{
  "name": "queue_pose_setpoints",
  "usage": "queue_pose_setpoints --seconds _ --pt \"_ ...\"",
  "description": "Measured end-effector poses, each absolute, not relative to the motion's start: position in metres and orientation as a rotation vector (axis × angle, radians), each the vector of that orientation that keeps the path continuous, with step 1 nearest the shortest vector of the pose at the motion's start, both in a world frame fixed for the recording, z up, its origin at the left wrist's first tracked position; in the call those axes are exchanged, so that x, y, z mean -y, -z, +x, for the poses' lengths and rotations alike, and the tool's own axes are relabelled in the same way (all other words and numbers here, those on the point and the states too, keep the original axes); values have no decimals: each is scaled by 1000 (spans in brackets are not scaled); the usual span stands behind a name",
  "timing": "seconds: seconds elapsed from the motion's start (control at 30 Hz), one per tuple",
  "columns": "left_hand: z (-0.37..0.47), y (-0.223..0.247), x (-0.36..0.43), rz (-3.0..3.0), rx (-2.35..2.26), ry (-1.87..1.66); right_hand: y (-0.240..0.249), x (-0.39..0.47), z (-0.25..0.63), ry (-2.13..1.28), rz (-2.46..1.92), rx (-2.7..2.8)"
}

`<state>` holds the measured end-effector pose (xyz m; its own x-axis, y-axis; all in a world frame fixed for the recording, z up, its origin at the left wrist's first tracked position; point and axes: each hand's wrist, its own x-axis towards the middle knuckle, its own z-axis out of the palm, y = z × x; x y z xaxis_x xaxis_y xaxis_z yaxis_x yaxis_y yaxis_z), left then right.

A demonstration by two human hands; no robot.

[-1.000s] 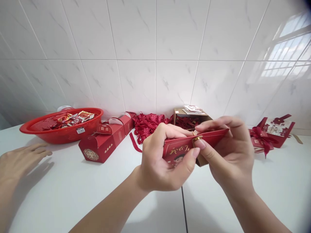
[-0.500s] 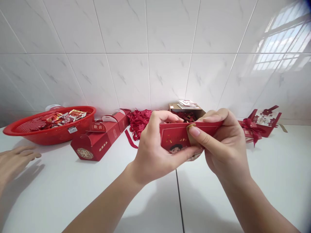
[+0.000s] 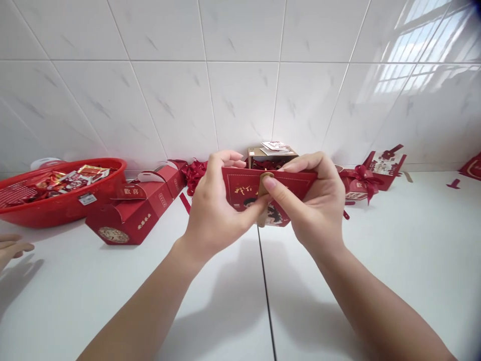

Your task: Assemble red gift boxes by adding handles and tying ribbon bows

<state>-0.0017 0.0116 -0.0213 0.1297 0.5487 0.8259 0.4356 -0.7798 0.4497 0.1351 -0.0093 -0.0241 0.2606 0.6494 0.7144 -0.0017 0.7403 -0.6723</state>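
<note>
Held up over the middle of the table is a red gift bag (image 3: 238, 181) with a dashed line along its top edge, gold lettering and a printed figure. My left hand (image 3: 214, 215) grips its left side, the thumb across the front and the fingers behind. My right hand (image 3: 317, 200) is closed on the right side. A gold-brown strap (image 3: 262, 219) runs down the front, with the right thumb pressing its upper part. My hands cover much of the print.
At left stand a red plastic basket (image 3: 63, 213) of wrapped sweets, red boxes (image 3: 145, 210) and another person's hand (image 3: 13, 249). Behind are red ribbons (image 3: 193, 173) and a cardboard box (image 3: 255, 152) with cards (image 3: 276, 146) on top. A ribboned box (image 3: 356, 188) stands right.
The view has shifted, and the bag now faces me more squarely, with more gold lettering showing. Both hands keep their grip. The other person's hand shows less at the left edge.
</note>
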Motion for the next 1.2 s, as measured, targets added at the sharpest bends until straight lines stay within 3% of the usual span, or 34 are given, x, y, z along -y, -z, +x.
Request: queue_pose_setpoints --seconds 0.33,0.5,0.6,0.73,0.87,1.1,1.2 --pt "-20 13 -19 2179 -894 -1693 22 5 141 -499 -679 1289" --pt "-43 -1 -19 2299 -1166 -1331 21 5 141 -487 -714 1307" --pt "-54 -11 -15 2396 -1102 -1220 21 4 144 -450 -727 1336" --pt "-63 -18 -6 2438 -957 -1316 21 2 150 -488 -797 1436" --pt "-72 -19 -2 2234 -983 -1648 20 2 151 -488 -815 1512" --pt "-63 -21 -20 2004 -526 -2072 21 4 148 -512 -773 1619" --pt "-56 -19 -23 1980 -450 -2091 22 4 147 -454 -749 1649"
